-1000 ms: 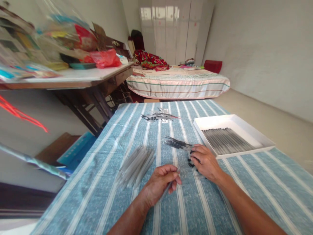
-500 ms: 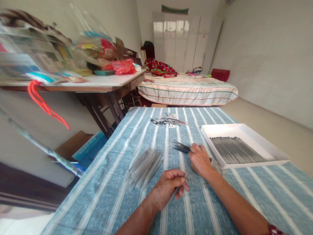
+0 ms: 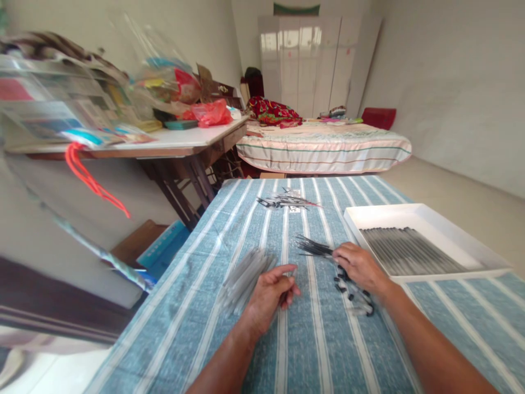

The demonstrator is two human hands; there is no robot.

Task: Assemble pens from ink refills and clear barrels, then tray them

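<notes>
My left hand is over the table at the right edge of a pile of slim grey tubes like pen barrels. Its index finger stretches out, the other fingers curl loosely, and I see nothing held. The fingers of my right hand close on the near end of a bunch of thin black sticks, like pen refills. Beneath and beside that wrist lie several small black-and-clear pieces, like caps. Its fingertips are partly hidden.
A white tray at the right holds a row of grey, pen-like sticks. Farther back on the striped cloth lies a loose heap of thin dark pieces. A cluttered side table stands left; a bed is beyond.
A grey tube was in my left hand before; it no longer shows there, and that hand has shifted toward the pile. My right hand has moved right, uncovering the small black pieces.
</notes>
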